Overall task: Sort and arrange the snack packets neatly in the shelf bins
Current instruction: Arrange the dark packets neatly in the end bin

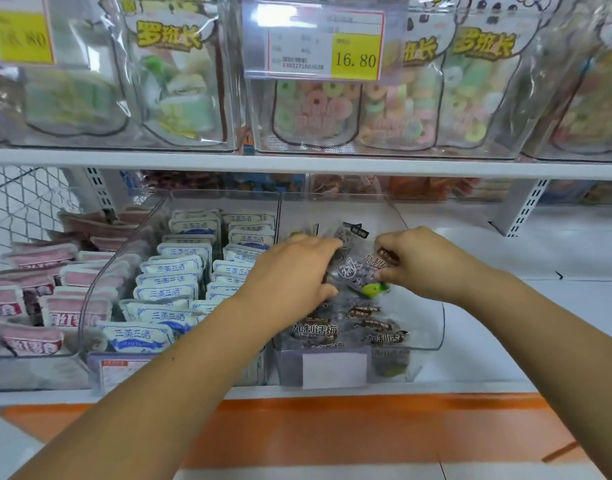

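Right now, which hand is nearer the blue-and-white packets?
Left. The left hand is just right of the blue-and-white packets; the right hand is farther right. Both hold dark packets.

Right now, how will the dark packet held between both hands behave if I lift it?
Probably floppy: the dark packet is glossy film, crinkled between the left hand and right hand. Likely light, being small. The shiny wrap may slip, so pinch its edge.

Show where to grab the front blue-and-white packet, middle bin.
Pinch the blue-and-white packet by its upper sealed edge, coming from above: it leans back on the row behind, and the front wall of the clear bin stands before its lower edge.
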Available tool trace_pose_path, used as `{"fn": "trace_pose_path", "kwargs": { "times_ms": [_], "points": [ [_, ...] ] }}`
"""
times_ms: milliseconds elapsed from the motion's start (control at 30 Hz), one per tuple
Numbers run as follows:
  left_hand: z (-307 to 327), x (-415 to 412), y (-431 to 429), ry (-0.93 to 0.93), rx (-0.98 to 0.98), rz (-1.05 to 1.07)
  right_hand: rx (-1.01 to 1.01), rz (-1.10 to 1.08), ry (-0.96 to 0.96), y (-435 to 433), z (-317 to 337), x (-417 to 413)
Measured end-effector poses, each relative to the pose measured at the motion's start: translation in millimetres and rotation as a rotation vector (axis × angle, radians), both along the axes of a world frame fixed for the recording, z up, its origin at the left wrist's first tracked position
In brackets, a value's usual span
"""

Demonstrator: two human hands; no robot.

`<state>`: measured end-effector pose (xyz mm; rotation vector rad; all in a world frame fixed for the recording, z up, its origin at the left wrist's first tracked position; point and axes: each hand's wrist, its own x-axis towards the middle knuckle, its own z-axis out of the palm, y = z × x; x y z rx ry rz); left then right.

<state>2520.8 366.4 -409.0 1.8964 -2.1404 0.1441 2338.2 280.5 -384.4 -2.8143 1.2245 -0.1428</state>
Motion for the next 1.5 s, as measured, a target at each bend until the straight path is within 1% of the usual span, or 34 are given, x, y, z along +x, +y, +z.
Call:
{"fn": "trace_pose_path", "kwargs": {
  "times_ms": [67,167,233,300,367,500,600,667,767,833,933,1033,1100,1133,1200,1267,1367,1400,1500],
  "points": [
    [-4,-4,-1,-0.046,0.055,-0.029,-0.068,0.032,0.128,-1,5,0],
    [-6,0,-6,-0.177,0.163,-0.034,-0.142,0.084,0.249,-4,14,1],
    [-6,5,-11,-0.222,0.225,-0.014,-0.178,0.136,0.336,-2,12,7],
    [-7,7,-16,-0.294,0.230,0.007,-0.208,0.178,0.411,0,0,16],
    [-7,5,-18,-0.376,0.220,0.035,-0.241,0.207,0.440,-2,-15,23],
    [-1,1,-23,-0.416,0.215,0.091,-0.243,0.178,0.478,-14,-24,34],
    [1,2,-22,-0.374,0.211,0.031,-0.175,0.197,0.531,-19,-17,36],
    [1,4,-16,-0.296,0.250,-0.052,-0.093,0.207,0.528,-18,-8,31],
    [12,8,-5,-0.149,0.382,-0.118,0.218,0.152,0.393,-11,6,18],
    [19,9,-2,-0.139,0.471,-0.146,0.304,0.146,0.410,-5,7,14],
    [24,10,-3,-0.187,0.529,-0.151,0.289,0.137,0.483,-4,-5,17],
    [23,8,-4,-0.198,0.537,-0.155,0.319,0.114,0.483,-8,-6,19],
    [21,7,-5,-0.228,0.526,-0.146,0.293,0.098,0.508,-8,-6,19],
    [19,6,-5,-0.239,0.513,-0.139,0.252,0.095,0.521,-7,-9,21],
    [15,4,-7,-0.238,0.465,-0.130,0.107,0.117,0.531,-6,-15,28],
    [9,6,-11,-0.201,0.412,-0.102,0.003,0.150,0.501,-13,-14,33],
    [5,10,-20,-0.121,0.389,-0.033,0.064,0.126,0.439,-31,1,28],
    [5,10,-22,-0.123,0.384,-0.019,0.081,0.121,0.436,-35,3,26],
    [5,5,-22,-0.242,0.350,-0.033,0.050,0.123,0.435,-36,-2,26]
  ]
}}
